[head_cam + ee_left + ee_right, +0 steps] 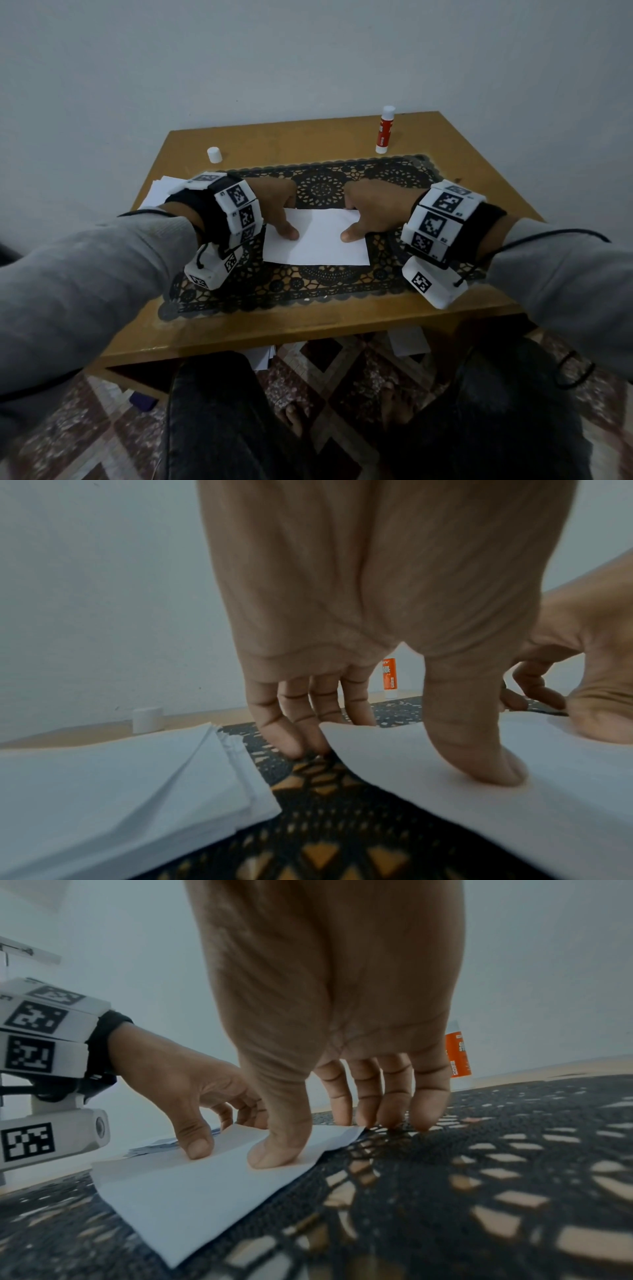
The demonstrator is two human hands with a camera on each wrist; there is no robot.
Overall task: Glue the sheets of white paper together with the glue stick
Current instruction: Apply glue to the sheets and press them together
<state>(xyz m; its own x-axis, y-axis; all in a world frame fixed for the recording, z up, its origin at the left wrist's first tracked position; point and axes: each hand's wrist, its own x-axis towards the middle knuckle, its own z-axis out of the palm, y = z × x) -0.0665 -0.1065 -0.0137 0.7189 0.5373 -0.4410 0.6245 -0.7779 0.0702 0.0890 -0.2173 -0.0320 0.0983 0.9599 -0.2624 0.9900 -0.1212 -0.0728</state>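
Note:
A white sheet (318, 246) lies on the black lace mat (325, 287) in the middle of the table. My left hand (284, 219) presses its thumb on the sheet's left part, with the fingers reaching down at the far edge (399, 761). My right hand (356, 221) mirrors it on the right part: thumb on the paper, straight fingers touching the mat just past the far edge (329, 1137). The far edge is slightly raised. The red and white glue stick (384, 135) stands upright at the back right, away from both hands. Its white cap (214, 155) stands at the back left.
A stack of white sheets (161, 192) lies at the left of the mat, under my left wrist. The wooden table (274, 329) stands against a plain wall. More paper (407, 342) lies on the floor beneath the table, near my knees.

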